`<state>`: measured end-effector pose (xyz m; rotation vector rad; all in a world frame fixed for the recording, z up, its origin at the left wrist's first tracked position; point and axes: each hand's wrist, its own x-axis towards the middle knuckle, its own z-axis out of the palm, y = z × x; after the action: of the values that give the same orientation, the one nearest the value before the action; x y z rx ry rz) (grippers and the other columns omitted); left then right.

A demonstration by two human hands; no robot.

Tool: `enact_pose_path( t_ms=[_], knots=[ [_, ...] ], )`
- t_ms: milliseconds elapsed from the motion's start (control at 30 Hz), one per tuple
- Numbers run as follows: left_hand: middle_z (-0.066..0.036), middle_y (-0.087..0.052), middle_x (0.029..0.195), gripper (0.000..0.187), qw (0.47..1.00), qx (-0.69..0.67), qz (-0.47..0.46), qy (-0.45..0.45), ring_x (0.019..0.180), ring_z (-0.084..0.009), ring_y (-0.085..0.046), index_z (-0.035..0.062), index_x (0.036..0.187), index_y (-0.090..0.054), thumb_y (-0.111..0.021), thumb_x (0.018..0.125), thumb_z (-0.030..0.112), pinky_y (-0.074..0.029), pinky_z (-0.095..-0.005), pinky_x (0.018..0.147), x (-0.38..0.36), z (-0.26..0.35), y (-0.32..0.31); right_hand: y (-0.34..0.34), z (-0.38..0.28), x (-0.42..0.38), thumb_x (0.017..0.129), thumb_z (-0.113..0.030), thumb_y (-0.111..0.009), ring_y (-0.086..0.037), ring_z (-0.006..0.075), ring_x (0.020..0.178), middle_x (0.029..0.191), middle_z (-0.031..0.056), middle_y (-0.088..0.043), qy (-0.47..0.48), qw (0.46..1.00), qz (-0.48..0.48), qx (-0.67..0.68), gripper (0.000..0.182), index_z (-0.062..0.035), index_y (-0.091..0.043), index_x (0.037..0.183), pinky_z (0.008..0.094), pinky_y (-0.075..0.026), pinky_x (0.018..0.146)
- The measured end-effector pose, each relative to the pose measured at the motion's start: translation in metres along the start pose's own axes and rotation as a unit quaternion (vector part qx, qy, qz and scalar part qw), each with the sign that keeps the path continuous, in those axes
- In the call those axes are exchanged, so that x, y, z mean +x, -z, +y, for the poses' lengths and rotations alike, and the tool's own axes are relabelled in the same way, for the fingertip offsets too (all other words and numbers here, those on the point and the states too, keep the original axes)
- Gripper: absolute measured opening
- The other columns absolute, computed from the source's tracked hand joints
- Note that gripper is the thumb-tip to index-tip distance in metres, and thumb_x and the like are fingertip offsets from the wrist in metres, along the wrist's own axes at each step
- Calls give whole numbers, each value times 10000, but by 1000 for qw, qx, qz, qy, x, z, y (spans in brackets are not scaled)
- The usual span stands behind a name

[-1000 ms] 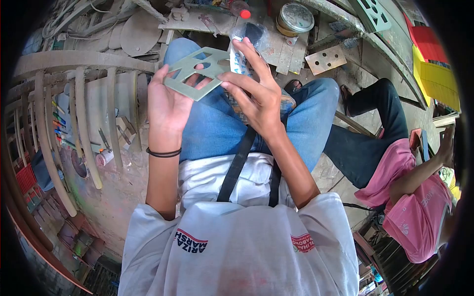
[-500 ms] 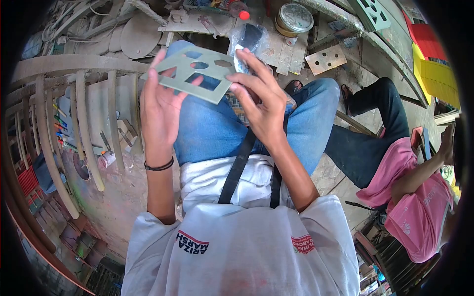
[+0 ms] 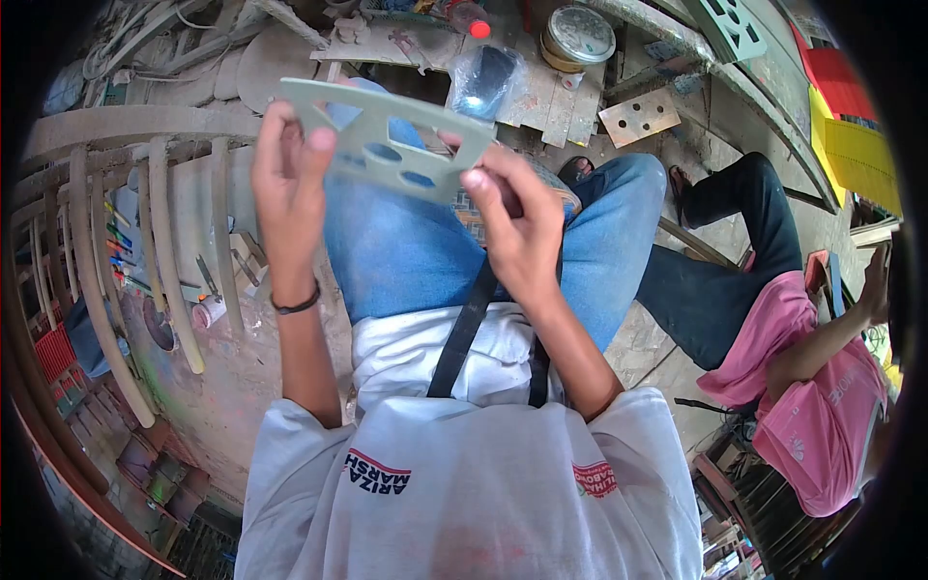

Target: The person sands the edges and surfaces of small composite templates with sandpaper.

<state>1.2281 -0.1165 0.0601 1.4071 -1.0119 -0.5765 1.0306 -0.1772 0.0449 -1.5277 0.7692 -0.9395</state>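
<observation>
A grey-green shape board (image 3: pixel 375 122) with triangular, rectangular, round and hexagonal cut-outs is held tilted above my lap. My left hand (image 3: pixel 290 193) grips its left end, thumb on the near face. On the right end, my right hand (image 3: pixel 523 217) pinches the edge between thumb and fingers; some fingertips are hidden behind the board. Just beyond it, on a wooden bench (image 3: pixel 551 111), lies a clear plastic bag (image 3: pixel 486 82) with something dark inside.
A lidded tub (image 3: pixel 578 39) and a red-capped bottle (image 3: pixel 471 19) stand on the bench. Farther right is a board with round holes (image 3: pixel 639 118). A person in a pink shirt (image 3: pixel 812 396) sits at my right. Wooden slats (image 3: pixel 174 261) curve along my left.
The shape board has been turned over and tilted, so its cut-outs now sit in a different arrangement. My left hand has shifted left, and its fingers have changed their hold.
</observation>
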Motion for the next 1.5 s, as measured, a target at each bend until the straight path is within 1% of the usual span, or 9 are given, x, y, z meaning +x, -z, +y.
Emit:
enact_pose_path(
  t_ms=[167, 233, 367, 433, 500, 600, 867, 1133, 1500],
  knots=[
    [-64, -707, 936, 234, 995, 43, -47, 81, 848, -95, -633, -18, 1057, -683, -594, 987, 187, -487, -244, 773, -3, 20, 24, 5, -3, 13, 893, -88, -699, -603, 90, 834, 914, 66, -694, -91, 990, -17, 103, 185, 10, -669, 1046, 242, -476, 780],
    [-74, -709, 933, 246, 979, -38, -69, 190, 822, -96, -632, -19, 1084, -665, -587, 989, 195, -487, -232, 743, -5, 33, 29, 4, -6, 16, 879, -61, -698, -617, 107, 829, 1001, 78, -712, -96, 994, -30, 39, 178, 6, -670, 1041, 251, -489, 768],
    [-93, -718, 933, 249, 984, 66, -3, 165, 760, -94, -620, -21, 1103, -635, -542, 1010, 191, -489, -233, 690, -10, 44, 20, -2, 7, 18, 852, -18, -687, -656, 130, 890, 1115, 94, -710, -90, 988, 27, 126, 232, -16, -678, 1084, 276, -516, 792],
    [-83, -712, 903, 274, 978, 80, 0, 195, 666, -85, -588, -1, 1069, -609, -511, 1031, 251, -453, -224, 598, -12, 52, 17, 5, 12, 16, 831, 22, -666, -686, 188, 991, 1193, 108, -691, 64, 991, -41, -113, 307, -8, -670, 1137, 304, -527, 859],
    [-94, -720, 937, 257, 980, 88, -3, 180, 681, -84, -583, -11, 1089, -602, -492, 1035, 214, -470, -233, 627, -16, 40, 22, -2, 15, 10, 813, 36, -645, -662, 269, 1100, 1186, 135, -682, 3, 994, -81, -76, 358, 26, -653, 1170, 354, -497, 957],
    [-98, -729, 968, 240, 982, 108, 8, 153, 687, -82, -574, -21, 1106, -596, -477, 1037, 176, -484, -240, 653, -21, 33, 26, -24, 27, 4, 816, 48, -622, -576, 326, 1189, 1276, 144, -620, 100, 983, -117, -104, 387, 3, -652, 1199, 392, -460, 1009],
    [-62, -693, 879, 220, 975, 180, 45, 123, 657, -91, -578, -16, 1059, -635, -495, 1019, 149, -465, -250, 603, -18, 33, 7, -45, 31, 10, 767, 25, -697, -556, 339, 1148, 1236, 135, -606, 169, 966, -123, -153, 402, 25, -633, 1164, 429, -472, 988],
    [-96, -642, 867, 192, 971, 196, 19, 134, 654, -131, -601, -30, 1046, -627, -513, 1000, 118, -471, -276, 550, -12, 34, -10, -44, 30, 3, 732, 111, -536, -584, 325, 1161, 1257, 136, -642, 129, 985, -111, -36, 482, 2, -661, 1184, 409, -443, 1024],
    [-89, -663, 890, 211, 972, 185, 18, 144, 625, -114, -593, -30, 1080, -631, -521, 1002, 132, -465, -261, 540, -10, 29, -11, -45, 43, 0, 737, 103, -512, -582, 338, 1152, 1248, 139, -637, 121, 987, -82, -67, 449, 6, -670, 1145, 418, -431, 1024]
  ],
)
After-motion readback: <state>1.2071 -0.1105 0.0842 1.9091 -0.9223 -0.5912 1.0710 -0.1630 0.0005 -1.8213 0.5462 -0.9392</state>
